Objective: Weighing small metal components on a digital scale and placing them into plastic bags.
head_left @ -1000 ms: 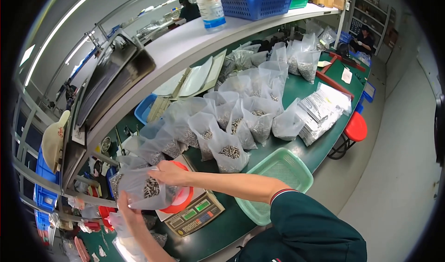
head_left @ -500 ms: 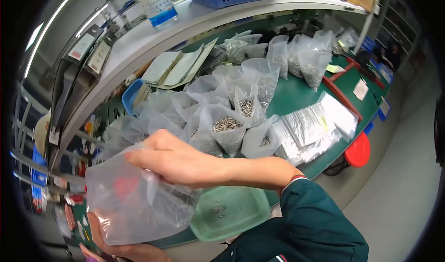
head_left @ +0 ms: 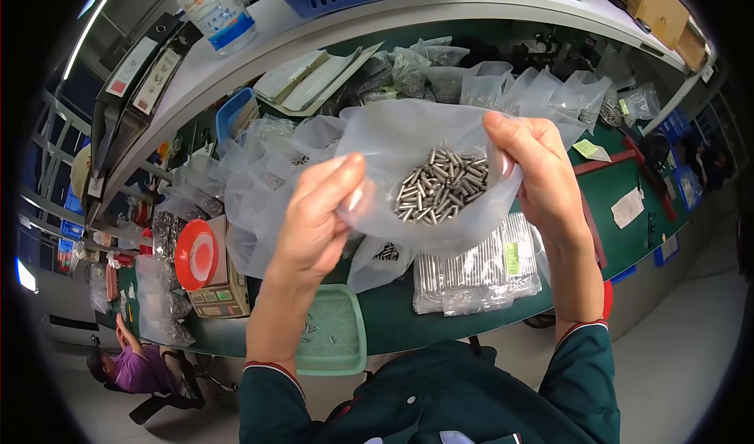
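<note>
A clear plastic bag (head_left: 385, 133) is stretched wide in front of me above the table, its mouth facing up. Inside it lies a heap of short, silvery metal pins (head_left: 442, 188). My left hand (head_left: 318, 208) is closed on the bag's left edge, thumb on top. On the opposite side, my right hand (head_left: 542, 165) pinches the right edge between thumb and fingers. Below my left wrist, a pale green tray (head_left: 363, 330) with a few loose pins sits at the table's near edge.
Several open bags of metal parts (head_left: 251, 185) crowd the table behind. Flat clear packs (head_left: 463, 279) lie right of centre. A red bowl (head_left: 188, 267) leans by a cardboard box (head_left: 224, 306) at left. Overhead runs a white shelf (head_left: 377, 23). A person in purple (head_left: 137, 369) sits lower left.
The bag has come from the lower left to the middle, and its mouth now shows the pins. My hands have moved to its two sides. My view has turned too.
</note>
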`<state>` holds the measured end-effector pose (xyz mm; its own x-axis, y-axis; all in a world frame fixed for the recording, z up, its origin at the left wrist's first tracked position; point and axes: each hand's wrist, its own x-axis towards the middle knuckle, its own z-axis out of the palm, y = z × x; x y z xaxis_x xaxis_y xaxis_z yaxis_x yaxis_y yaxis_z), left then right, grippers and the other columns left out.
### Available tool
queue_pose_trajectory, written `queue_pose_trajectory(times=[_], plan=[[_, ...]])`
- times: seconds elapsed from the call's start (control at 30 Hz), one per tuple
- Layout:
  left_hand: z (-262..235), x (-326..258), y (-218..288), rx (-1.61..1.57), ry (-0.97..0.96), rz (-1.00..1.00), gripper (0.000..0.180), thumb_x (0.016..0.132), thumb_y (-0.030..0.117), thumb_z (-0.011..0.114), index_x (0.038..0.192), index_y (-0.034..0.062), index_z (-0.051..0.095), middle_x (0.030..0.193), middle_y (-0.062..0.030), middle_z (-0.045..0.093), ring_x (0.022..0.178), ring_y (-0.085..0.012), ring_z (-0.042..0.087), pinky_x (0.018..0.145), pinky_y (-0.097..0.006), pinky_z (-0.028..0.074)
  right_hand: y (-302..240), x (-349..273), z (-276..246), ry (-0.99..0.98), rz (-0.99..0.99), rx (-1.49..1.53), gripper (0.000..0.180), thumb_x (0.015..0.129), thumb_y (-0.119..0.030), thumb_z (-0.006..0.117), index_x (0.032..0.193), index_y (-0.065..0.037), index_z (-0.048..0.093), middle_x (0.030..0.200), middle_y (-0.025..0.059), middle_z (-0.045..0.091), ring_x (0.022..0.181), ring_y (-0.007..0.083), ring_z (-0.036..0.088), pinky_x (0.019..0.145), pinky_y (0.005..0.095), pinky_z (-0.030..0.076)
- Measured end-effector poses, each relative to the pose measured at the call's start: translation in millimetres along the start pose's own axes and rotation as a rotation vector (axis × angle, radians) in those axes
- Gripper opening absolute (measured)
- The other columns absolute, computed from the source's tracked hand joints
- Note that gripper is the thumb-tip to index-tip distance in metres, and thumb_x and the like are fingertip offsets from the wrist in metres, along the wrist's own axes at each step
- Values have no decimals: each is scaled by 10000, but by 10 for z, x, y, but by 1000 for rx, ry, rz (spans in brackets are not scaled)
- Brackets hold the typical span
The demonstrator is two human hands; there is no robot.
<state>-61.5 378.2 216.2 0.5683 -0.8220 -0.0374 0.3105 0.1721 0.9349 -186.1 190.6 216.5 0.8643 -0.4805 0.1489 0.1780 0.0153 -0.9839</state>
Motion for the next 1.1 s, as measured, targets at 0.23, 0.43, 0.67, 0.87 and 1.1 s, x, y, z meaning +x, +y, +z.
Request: queue_pose_trajectory(times=[0.23,0.43,0.67,0.87,1.1], plan=[[231,799,-960,126,21,-82,283,895,252,473,656,101,452,563,60,369,484,-25,266,451,-198,210,791,366,-713,158,170,-235,403,833,-316,520,499,-114,418,479,-50,396,436,42,301,415,235,208],[40,1032,-1661,241,201,-240,345,880,234,469,571,87,425,562,25,397,512,-66,337,474,-224,264,1668,558,-978,60,241,-534,436,832,-309,503,532,4,458,502,-8,389,505,83,333,457,304,281],[-36,1182,-2077,208,316,-469,355,885,253,478,578,79,434,545,19,394,464,-66,327,422,-221,251,2370,889,-877,-184,235,-842,405,774,-315,535,590,44,566,612,236,559,653,379,578,632,437,443],[-97,1246,-2097,114,302,-570,358,883,314,488,614,84,439,509,19,378,432,-69,315,400,-219,241,2355,780,-711,-242,50,-956,462,793,-393,524,583,13,595,584,213,555,619,370,578,599,418,456],[27,1206,-1705,259,307,-424,424,884,365,468,562,95,416,493,36,347,428,-55,294,408,-217,201,1691,412,-1572,-24,239,-782,372,816,-351,509,645,-44,632,596,137,592,609,311,596,606,410,458]])
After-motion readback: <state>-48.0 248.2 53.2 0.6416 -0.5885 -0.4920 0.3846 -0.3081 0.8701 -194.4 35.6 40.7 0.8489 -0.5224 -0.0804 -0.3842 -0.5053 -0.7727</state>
